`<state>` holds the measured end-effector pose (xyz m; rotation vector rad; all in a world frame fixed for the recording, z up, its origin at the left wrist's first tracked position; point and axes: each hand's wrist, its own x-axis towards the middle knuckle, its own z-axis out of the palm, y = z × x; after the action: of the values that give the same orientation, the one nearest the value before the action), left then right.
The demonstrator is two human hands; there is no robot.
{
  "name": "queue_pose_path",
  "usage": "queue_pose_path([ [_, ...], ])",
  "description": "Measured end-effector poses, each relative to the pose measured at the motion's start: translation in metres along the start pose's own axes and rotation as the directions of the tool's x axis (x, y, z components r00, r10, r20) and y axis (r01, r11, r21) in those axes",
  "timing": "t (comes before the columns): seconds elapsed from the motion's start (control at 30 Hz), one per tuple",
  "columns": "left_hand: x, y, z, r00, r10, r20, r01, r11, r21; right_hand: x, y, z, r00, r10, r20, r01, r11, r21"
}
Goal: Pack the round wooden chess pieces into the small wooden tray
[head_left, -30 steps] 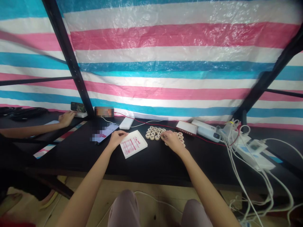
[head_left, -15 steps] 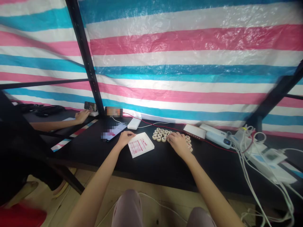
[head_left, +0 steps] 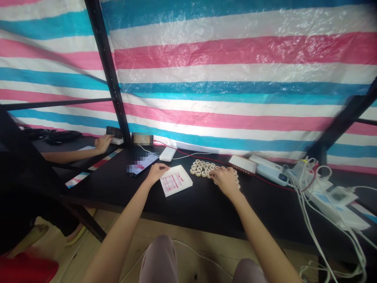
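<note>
My left hand (head_left: 156, 173) rests at the back left corner of a flat white box (head_left: 176, 181), its fingers bent together against that corner. The box lies on the black table with red print and a grid on its top. To the right, round Chinese chess pieces (head_left: 198, 168) lie grouped side by side with their characters facing up. My right hand (head_left: 225, 179) reaches over the right part of this group, fingers curled down with the tips at a piece. Several pieces are partly hidden under the hand, and a short column of them shows just beyond its right side.
Behind the box lie a phone (head_left: 145, 163) and a white power bank (head_left: 168, 152). A white box (head_left: 242, 165), a light blue device (head_left: 272, 174) and power strips with tangled cables (head_left: 332, 200) line the right. At left, another person's hand (head_left: 103, 144) touches a phone.
My right hand has shifted slightly and its fingers have drawn closer to a piece at the group's middle. My left hand and the box stay put; the view moved a little.
</note>
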<state>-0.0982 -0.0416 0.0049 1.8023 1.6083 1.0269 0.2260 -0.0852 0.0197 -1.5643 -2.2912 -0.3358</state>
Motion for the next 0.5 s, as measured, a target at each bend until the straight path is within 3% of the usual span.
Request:
queue_pose_path([
  [0.2,0.0,0.0,0.0,1.0,0.01,-0.011,-0.01,1.0,-0.005,-0.001,-0.016,-0.009,0.999,0.011,-0.053,-0.006,0.996,0.091],
  [0.33,0.0,0.002,0.001,0.997,0.047,-0.062,-0.047,0.999,-0.003,0.008,-0.064,-0.015,0.997,-0.072,-0.015,0.074,0.971,0.227],
  [0.5,-0.002,0.002,0.0,0.983,0.089,-0.16,-0.087,0.996,0.016,0.029,-0.132,-0.013,0.985,-0.01,0.173,-0.006,0.996,0.087],
])
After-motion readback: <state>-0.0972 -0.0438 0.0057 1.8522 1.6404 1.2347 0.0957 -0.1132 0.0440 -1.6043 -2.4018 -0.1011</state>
